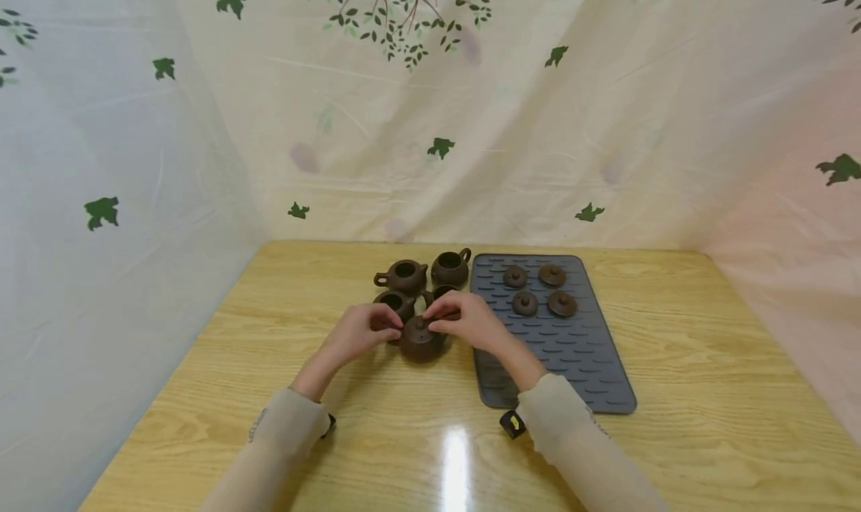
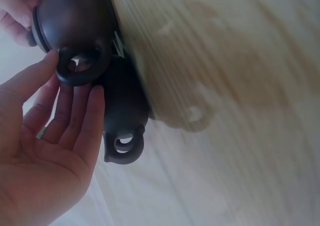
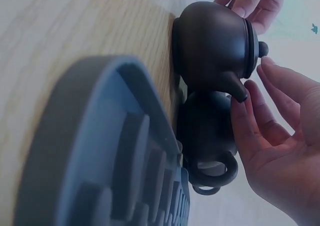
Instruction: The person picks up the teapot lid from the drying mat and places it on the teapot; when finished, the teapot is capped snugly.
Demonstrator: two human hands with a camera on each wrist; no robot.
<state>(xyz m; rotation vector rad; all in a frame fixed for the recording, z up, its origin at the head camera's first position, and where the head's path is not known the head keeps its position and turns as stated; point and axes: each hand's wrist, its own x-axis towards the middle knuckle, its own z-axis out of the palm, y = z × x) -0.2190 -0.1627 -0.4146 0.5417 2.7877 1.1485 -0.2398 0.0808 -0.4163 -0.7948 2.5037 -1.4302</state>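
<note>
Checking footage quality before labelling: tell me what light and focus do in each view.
Head: a white glare streak on the table, nearer the camera than the lidded teapot; left wrist: a dim, smeared reflection with a handle-like loop on the table; right wrist: the near edge of the tray looks soft, the lidded teapot dark.

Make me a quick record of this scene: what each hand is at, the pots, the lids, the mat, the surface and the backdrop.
Left hand: holds the handle of the lidded teapot
Right hand: fingertips by that teapot's lid knob and spout; grip unclear
Open pots: four, dark brown, grouped behind the lidded one
Loose lids: four, two rows of two
Mat: grey, ribbed, right of the pots, under the loose lids
Surface: wood-grain table
Backdrop: pale cloth, green prints
</note>
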